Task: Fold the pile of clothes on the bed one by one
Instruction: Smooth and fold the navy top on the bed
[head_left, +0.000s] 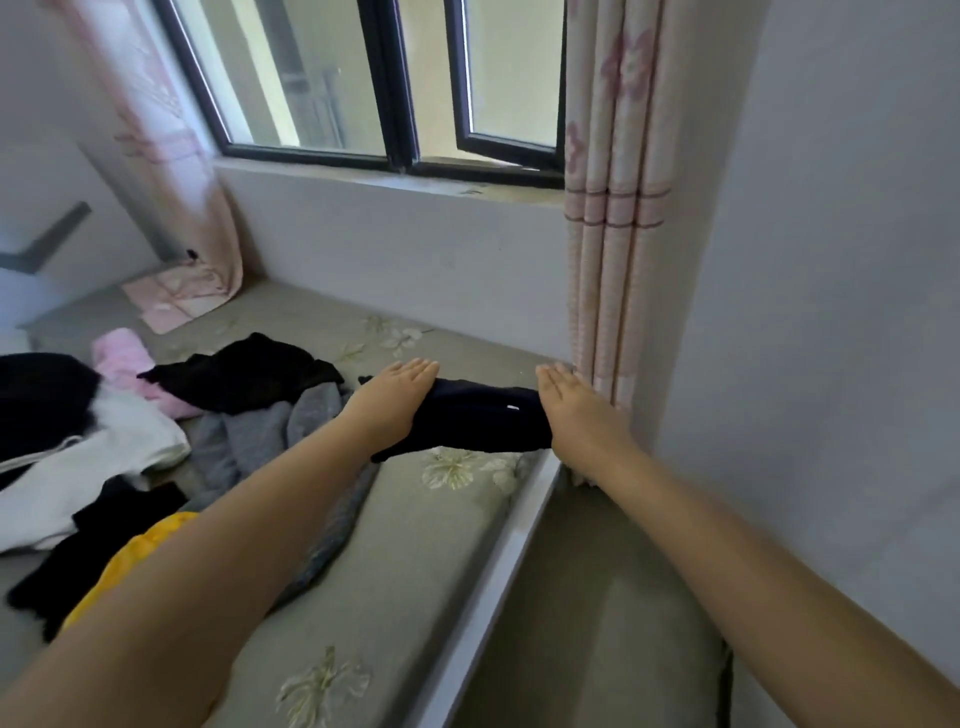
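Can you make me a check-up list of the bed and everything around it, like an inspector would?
Surface: grey flowered bed, beside the wall.
Job's things: folded dark garment near the bed's edge; unfolded pile of black, white, pink, grey and yellow clothes to the left.
Clutter: pink checked cloth in the far corner.
Hands: left hand and right hand lie flat, fingers straight, at the garment's two ends.
Cables: nothing seen.
Surroundings: window, pink curtains, grey walls.
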